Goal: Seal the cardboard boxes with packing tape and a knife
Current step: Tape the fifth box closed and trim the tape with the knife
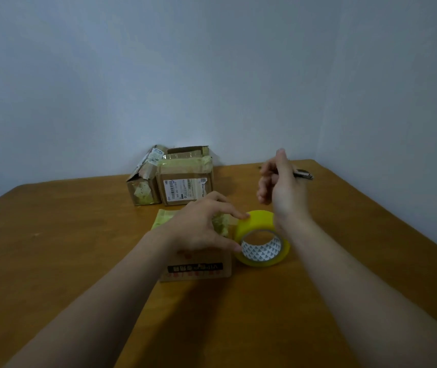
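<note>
- L hand (201,221) lies over the near box (196,270). Forefinger sits on top of the roll (263,239) & thumb at its near-left rim, so it pinches the roll.
- Roll stands on edge on the table (79,248), right up against the box's right side. Core hole faces near, so its axis runs near-far.
- Yellowish strip (221,225) runs from the roll leftwards over the box top, long axis left-right. Most of it is hidden under L hand, so can't tell how well it's stuck.
- R hand (282,187) is raised above & just far of the roll, fingers curled round the knife (303,173). One end of the knife pokes out to the right. Can't tell if the blade's out, too blurred.
- Key relation: the cut spot, btw box edge & roll, lies near-left & down from R hand. R hand has the tool & is free, while L is busy w/ the roll.
- Judgement: next move prob. needs the knife turned & brought down across the strip, near-far, square to its length, w/ L holding it taut.
- Risk: L forefinger & thumb sit right by that cut line.
- Far boxes (185,187) stand side by side by the wall (212,75), well apart from both hands. Tape shows on them, but can't tell if they're fully sealed.
</note>
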